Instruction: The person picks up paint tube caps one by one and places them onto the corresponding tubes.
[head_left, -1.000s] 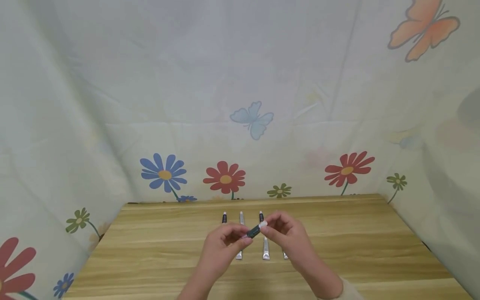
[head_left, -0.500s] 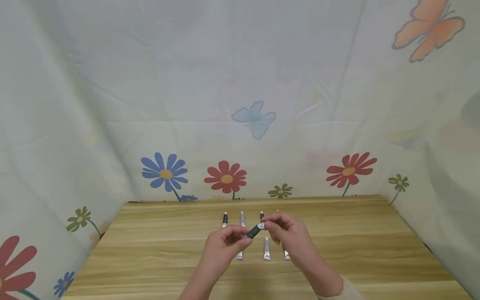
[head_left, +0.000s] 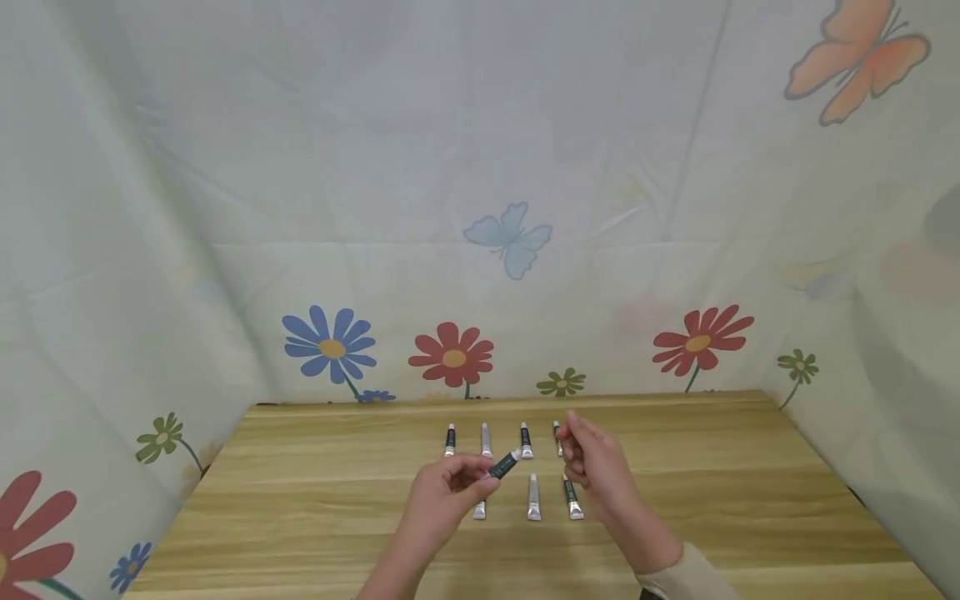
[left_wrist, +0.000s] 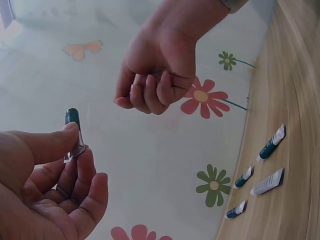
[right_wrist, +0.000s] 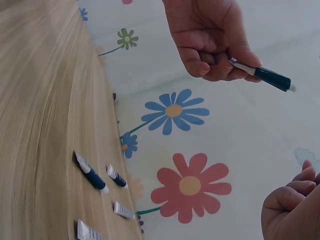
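Note:
A small dark green and silver paint tube is pinched between the thumb and fingers of my left hand. Its narrow white tip points up and right in the head view. Just right of that tip, apart from it, my right hand has curled fingers, with thumb and forefinger together. No object shows in the right hand; anything small between its fingertips would be hidden. Behind and below the hands, similar tubes lie in two rows, among them a silver tube and a dark green tube.
The wooden table extends around both hands. In its back row lie a dark tube, a silver tube and another dark tube. A flowered curtain hangs behind and along both sides.
My right hand has drawn away from the tube's tip, up and to the right, uncovering the white tip and tubes behind. My left hand still holds the tube in nearly the same place.

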